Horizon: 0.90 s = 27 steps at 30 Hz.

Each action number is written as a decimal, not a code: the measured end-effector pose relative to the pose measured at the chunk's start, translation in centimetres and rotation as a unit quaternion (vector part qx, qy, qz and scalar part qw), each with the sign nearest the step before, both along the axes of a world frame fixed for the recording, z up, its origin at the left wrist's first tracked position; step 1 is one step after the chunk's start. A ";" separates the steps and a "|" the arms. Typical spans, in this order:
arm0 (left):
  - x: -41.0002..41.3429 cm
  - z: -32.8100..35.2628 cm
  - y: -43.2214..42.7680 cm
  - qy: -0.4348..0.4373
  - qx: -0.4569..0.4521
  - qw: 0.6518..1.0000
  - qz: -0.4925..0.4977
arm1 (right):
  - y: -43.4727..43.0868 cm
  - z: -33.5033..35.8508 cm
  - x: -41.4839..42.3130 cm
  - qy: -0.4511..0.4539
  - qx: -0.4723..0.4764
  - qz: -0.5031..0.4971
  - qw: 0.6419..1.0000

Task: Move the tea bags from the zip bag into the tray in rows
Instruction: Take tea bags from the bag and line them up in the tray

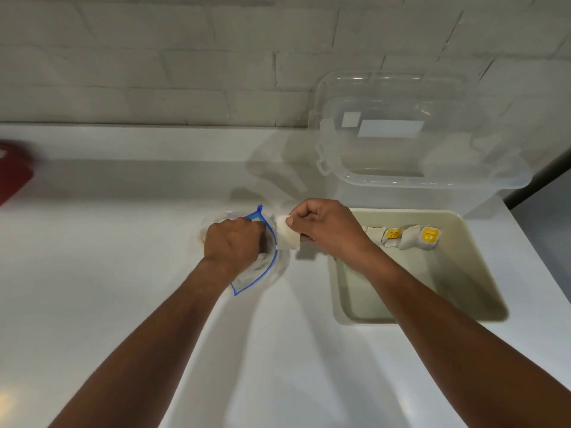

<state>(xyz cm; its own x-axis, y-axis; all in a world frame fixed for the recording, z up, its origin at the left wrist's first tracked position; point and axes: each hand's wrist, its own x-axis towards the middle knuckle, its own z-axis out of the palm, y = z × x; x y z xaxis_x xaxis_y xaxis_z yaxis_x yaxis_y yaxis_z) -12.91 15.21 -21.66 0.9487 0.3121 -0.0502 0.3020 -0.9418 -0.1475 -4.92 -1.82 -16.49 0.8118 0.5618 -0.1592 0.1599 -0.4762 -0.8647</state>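
White brick wall (154,57) behind white counter (108,273).

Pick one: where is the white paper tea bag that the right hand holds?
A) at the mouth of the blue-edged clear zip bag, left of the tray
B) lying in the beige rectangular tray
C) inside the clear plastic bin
A: the right hand pinches the white paper tea bag beside the mouth of the blue-edged clear zip bag, short of the beige rectangular tray.
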 end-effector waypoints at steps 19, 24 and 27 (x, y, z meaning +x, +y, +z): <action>-0.8 6.6 2.8 0.029 -0.234 0.971 0.048 | -2.4 1.9 0.2 0.023 0.043 -0.006 0.999; -2.2 8.8 3.0 -0.038 -0.606 0.791 0.075 | -2.8 2.4 0.0 0.072 0.049 0.003 0.996; -2.5 8.8 2.0 -0.094 -0.716 0.690 0.051 | -3.4 2.7 0.0 0.107 0.056 0.009 0.993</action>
<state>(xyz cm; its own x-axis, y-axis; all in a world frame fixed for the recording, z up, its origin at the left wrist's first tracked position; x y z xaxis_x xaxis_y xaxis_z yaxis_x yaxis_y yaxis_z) -15.46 17.20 -12.81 0.9574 0.1349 -0.2555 0.2646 -0.0543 0.9628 -4.93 -5.24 -13.78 0.7560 0.5992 -0.2633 -0.0266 -0.3738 -0.9271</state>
